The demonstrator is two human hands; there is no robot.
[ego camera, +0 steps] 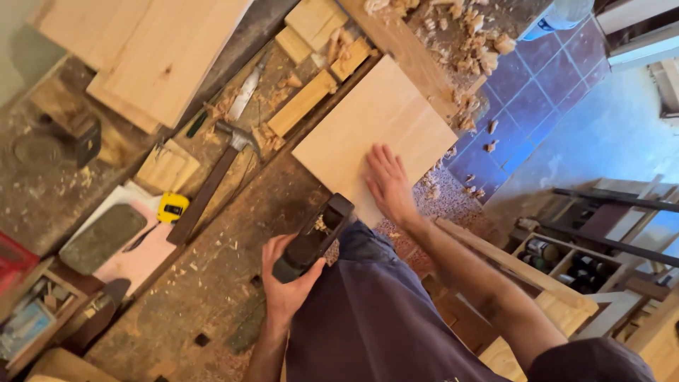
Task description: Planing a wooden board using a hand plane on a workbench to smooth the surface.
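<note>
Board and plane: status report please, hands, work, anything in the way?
Left hand gripping plane on bench. Right hand flat on board. Shavings beyond board; hammer off to the side.

Pale smooth wooden board (375, 131), dark matt hand plane (315, 237), rough worn wooden workbench (212, 283)

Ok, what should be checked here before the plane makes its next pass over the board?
1. Left hand gripping hand plane: ok.
2. Right hand flat on board: ok.
3. Board clamped to workbench: cannot tell.
4. Plane sole resting on board: cannot tell; only its front end is near the board's corner.
5. Hammer clear of board: ok, lying apart.
</note>
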